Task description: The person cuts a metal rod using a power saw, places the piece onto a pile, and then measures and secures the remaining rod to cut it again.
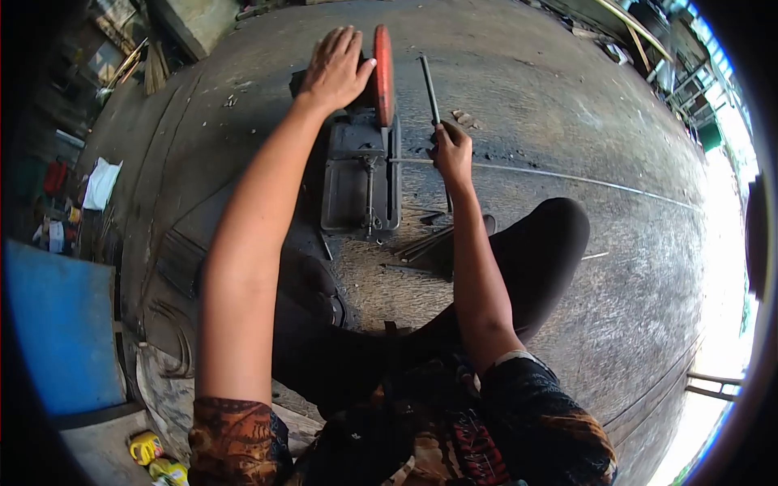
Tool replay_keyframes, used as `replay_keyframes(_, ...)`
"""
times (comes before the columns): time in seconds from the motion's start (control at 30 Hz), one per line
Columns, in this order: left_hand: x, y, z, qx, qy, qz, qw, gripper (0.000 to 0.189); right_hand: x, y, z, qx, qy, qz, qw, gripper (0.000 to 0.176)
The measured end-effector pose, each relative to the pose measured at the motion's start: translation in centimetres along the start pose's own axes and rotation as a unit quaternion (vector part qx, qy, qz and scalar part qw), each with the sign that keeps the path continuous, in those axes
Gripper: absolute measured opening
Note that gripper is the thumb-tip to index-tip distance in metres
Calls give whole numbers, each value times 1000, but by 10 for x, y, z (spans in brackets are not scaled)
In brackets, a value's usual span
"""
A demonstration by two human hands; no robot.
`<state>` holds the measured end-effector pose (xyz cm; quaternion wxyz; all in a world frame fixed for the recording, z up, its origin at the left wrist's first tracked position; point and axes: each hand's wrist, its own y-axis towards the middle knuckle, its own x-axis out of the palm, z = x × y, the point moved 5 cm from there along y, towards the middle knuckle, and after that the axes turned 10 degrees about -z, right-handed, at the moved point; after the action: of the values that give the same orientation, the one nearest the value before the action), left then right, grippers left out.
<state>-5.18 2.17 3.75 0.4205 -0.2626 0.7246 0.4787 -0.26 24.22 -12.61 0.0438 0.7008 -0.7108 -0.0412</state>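
A dark cut-off saw (348, 190) with a flat base and a screw clamp sits on the floor before me. Its red disc-shaped part (383, 77) is seen nearly edge-on. My left hand (334, 69) lies with fingers stretched out over the top of the saw, its thumb close against the red part. What lies under the palm is hidden. To the right of the saw, my right hand (452, 154) is closed around a dark metal rod (429, 89), which points away from me. A long thin bar (567, 179) runs from the saw's base rightward, passing at my right hand.
Several short rods (425, 245) lie on the floor between the saw and my bent right knee (559, 231). Small flat scraps (464, 119) lie beyond my right hand. At left are a blue panel (61, 324), a white bag (102, 183) and yellow packages (146, 448).
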Motion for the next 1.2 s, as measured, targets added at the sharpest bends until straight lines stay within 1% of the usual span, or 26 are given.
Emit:
replay_keyframes(0.03,6,6,-3,-29,23,-21,999,65,-4,-2,7,23,16,2,1000,32)
replay_keyframes(0.07,14,13,-8,-66,31,-66,995,66,-7,-4,14,47,33,5,998,30)
replay_keyframes(0.13,22,24,-18,-96,-7,-96,991,67,-9,-4,35,64,75,25,995,28)
replay_keyframes(0.17,29,30,-27,-119,-14,-109,987,69,-7,-6,39,63,76,10,995,27)
replay_keyframes(0.2,37,32,-36,-127,-31,-45,990,66,-5,-8,43,63,77,-6,995,27)
replay_keyframes(0.27,30,41,-42,-180,-83,-116,973,61,0,-13,56,81,92,-9,992,29)
replay_keyframes(0.3,38,46,-52,-208,-98,-91,969,58,2,-13,64,79,48,-11,996,30)
replay_keyframes(0.33,41,51,-60,-266,-112,-97,952,56,5,-14,72,77,3,-14,997,31)
replay_keyframes(0.4,45,58,-73,-310,-162,-143,926,53,13,-18,86,80,0,-20,997,32)
replay_keyframes(0.43,54,58,-84,-335,-266,-190,884,45,16,-22,91,90,-19,-21,996,32)
replay_keyframes(0.47,66,56,-89,-321,-358,-267,835,37,19,-26,95,99,-37,-23,994,32)
replay_keyframes(0.5,60,51,-81,-344,-455,-252,782,36,23,-31,95,133,-28,-45,990,32)
replay_keyframes(0.53,55,46,-74,-362,-546,-233,718,36,26,-35,97,136,-28,-46,989,32)
replay_keyframes(0.57,56,47,-77,-364,-546,-235,717,36,30,-39,100,144,-12,-53,988,30)
replay_keyframes(0.63,68,44,-83,-371,-624,-305,617,43,37,-42,116,161,5,-77,984,26)
replay_keyframes(0.67,73,41,-88,-374,-623,-306,615,43,38,-45,123,165,6,-79,983,26)
replay_keyframes(0.73,75,37,-91,-385,-666,-296,566,47,43,-54,127,227,76,-110,965,24)
replay_keyframes(0.77,77,36,-92,-394,-673,-299,550,51,42,-55,126,230,76,-111,964,24)
replay_keyframes(0.83,84,35,-96,-388,-678,-296,549,51,41,-61,129,259,106,-128,951,29)
replay_keyframes(0.9,84,34,-93,-382,-683,-294,549,52,40,-64,129,266,126,-134,946,29)
replay_keyframes(0.97,71,31,-80,-460,-684,-301,479,56,41,-66,126,271,148,-132,942,30)
replay_keyframes(1.0,68,30,-80,-460,-683,-303,479,56,40,-66,127,271,150,-130,942,30)
replay_keyframes(1.07,64,33,-73,-404,-664,-354,521,48,39,-68,129,290,163,-153,931,30)
replay_keyframes(1.1,54,30,-64,-416,-647,-346,538,49,38,-68,131,289,151,-151,933,31)
replay_keyframes(1.13,58,29,-64,-416,-646,-349,536,49,38,-68,132,291,152,-149,933,31)
replay_keyframes(1.2,66,27,-68,-393,-685,-354,500,51,40,-66,133,277,105,-147,944,32)
